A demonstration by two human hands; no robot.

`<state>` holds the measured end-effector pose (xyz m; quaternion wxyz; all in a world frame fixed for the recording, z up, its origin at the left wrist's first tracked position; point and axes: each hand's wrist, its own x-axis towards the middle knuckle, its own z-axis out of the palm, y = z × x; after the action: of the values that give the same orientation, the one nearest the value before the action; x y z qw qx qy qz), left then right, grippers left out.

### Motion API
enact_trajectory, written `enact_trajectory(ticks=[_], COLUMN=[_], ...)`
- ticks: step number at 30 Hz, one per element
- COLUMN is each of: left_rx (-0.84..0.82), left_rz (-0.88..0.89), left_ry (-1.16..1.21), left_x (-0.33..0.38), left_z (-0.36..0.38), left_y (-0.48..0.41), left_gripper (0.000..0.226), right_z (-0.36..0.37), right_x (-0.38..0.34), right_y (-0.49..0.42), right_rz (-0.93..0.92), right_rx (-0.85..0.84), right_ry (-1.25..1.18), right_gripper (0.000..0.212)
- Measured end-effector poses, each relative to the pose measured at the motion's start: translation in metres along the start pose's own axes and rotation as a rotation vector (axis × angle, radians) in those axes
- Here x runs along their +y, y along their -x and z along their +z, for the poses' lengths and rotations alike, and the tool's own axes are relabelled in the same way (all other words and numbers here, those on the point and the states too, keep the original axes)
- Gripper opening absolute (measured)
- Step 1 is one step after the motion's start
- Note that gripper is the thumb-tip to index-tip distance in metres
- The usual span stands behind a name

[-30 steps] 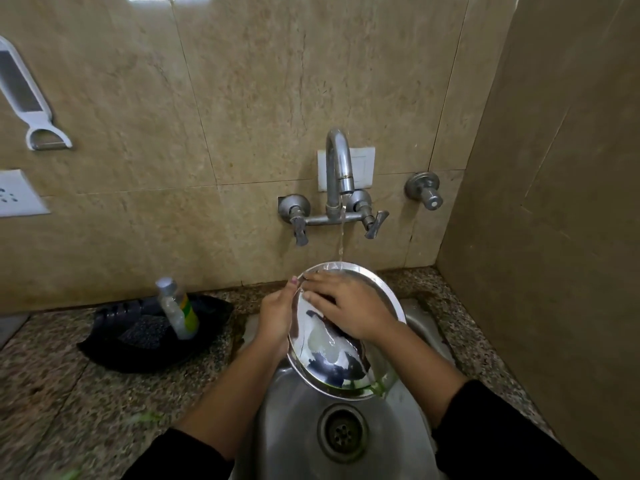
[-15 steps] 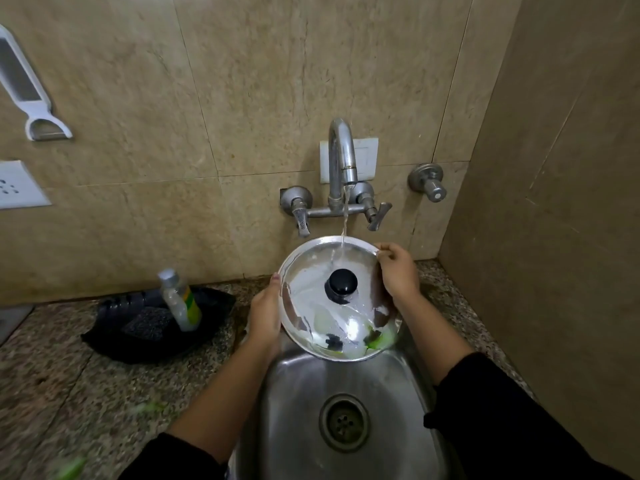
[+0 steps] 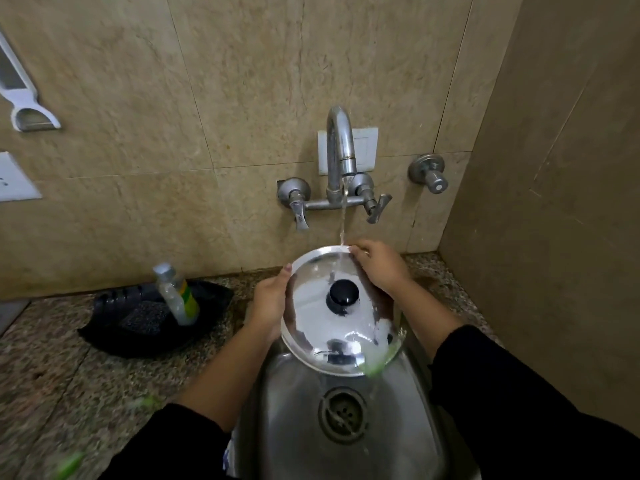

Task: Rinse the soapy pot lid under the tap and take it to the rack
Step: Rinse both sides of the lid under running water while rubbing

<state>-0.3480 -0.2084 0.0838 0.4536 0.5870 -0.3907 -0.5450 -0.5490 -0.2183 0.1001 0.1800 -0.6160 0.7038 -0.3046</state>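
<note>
Both hands are on the pot lid (image 3: pixel 325 327), holding it tilted over the sink (image 3: pixel 291 420) with its top face toward the person. Her left hand (image 3: pixel 268 306) cups the lid's left edge from behind, thumb up along the rim, and her right hand (image 3: pixel 379 268) pinches the upper right rim with curled fingers. Black sleeves cover both forearms near the bottom of the view.

Behind all this stands the beige tiled wall (image 3: pixel 242 81), meeting a side wall on the right. A speckled stone counter (image 3: pixel 52 375) runs along the left, and the steel sink is set into it, its drain (image 3: pixel 343 414) directly below the lid.

On the counter to the left sits a black tray (image 3: pixel 114 334) holding a dark scrub pad (image 3: pixel 145 317) and a leaning bottle (image 3: pixel 176 294) with a green and yellow label.

From the tap (image 3: pixel 339 150) a thin stream of water (image 3: pixel 343 216) falls onto the lid's upper rim, close to the right fingertips. Water sheets down the shiny face, past the black knob (image 3: pixel 344 296) at its centre, and runs off the lower right edge.
</note>
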Motion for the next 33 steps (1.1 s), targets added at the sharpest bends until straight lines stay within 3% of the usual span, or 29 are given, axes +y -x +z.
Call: enact_trajectory(ticks=[3, 6, 8, 9, 12, 13, 15, 19, 21, 25, 27, 31, 33], left_rx=[0.078, 0.027, 0.024, 0.046, 0.104, 0.101, 0.040, -0.053, -0.090, -0.199, -0.188, -0.024, 0.022], left_rz=[0.025, 0.082, 0.115, 0.117, 0.047, 0.020, -0.011, 0.059, 0.065, 0.083, 0.072, 0.014, -0.002], left_ry=[0.027, 0.014, 0.012, 0.018, 0.111, 0.132, 0.062, -0.274, -0.258, -0.238, -0.197, -0.019, 0.017], left_x=[-0.003, -0.001, 0.000, 0.000, 0.000, -0.001, -0.002, -0.002, 0.003, 0.009, 0.006, 0.001, 0.000], left_z=[0.000, 0.005, 0.004, 0.002, -0.002, -0.002, -0.003, -0.011, -0.008, -0.001, -0.002, -0.009, -0.012], left_y=[-0.002, 0.000, 0.002, 0.003, 0.006, 0.007, 0.009, 0.002, 0.003, 0.002, 0.003, 0.007, 0.005], left_gripper=[0.034, 0.035, 0.034, 0.034, 0.032, 0.032, 0.035, 0.054, 0.044, 0.037, 0.036, 0.031, 0.030], right_z=[0.010, 0.013, 0.013, 0.014, 0.011, 0.011, 0.009, -0.011, -0.014, 0.000, 0.005, 0.014, 0.021], right_x=[0.006, -0.016, -0.016, -0.010, 0.009, 0.012, 0.014, 0.011, -0.003, -0.026, -0.022, 0.014, 0.024], right_y=[0.000, -0.007, -0.011, -0.012, -0.005, -0.003, -0.003, -0.013, -0.017, -0.017, -0.011, 0.000, 0.003], right_rz=[-0.045, -0.356, -0.408, -0.353, 0.051, 0.145, 0.182, 0.057, -0.044, -0.172, -0.197, -0.097, -0.027], right_rx=[0.093, -0.152, -0.224, -0.163, 0.180, 0.202, 0.157, -0.020, -0.162, -0.399, -0.355, 0.055, 0.134], right_ry=[0.198, 0.144, 0.096, 0.023, -0.175, -0.168, -0.148, -0.339, -0.308, -0.211, -0.179, 0.086, 0.247], right_gripper=[0.032, 0.034, 0.034, 0.033, 0.029, 0.028, 0.027, 0.027, 0.033, 0.023, 0.022, 0.032, 0.035])
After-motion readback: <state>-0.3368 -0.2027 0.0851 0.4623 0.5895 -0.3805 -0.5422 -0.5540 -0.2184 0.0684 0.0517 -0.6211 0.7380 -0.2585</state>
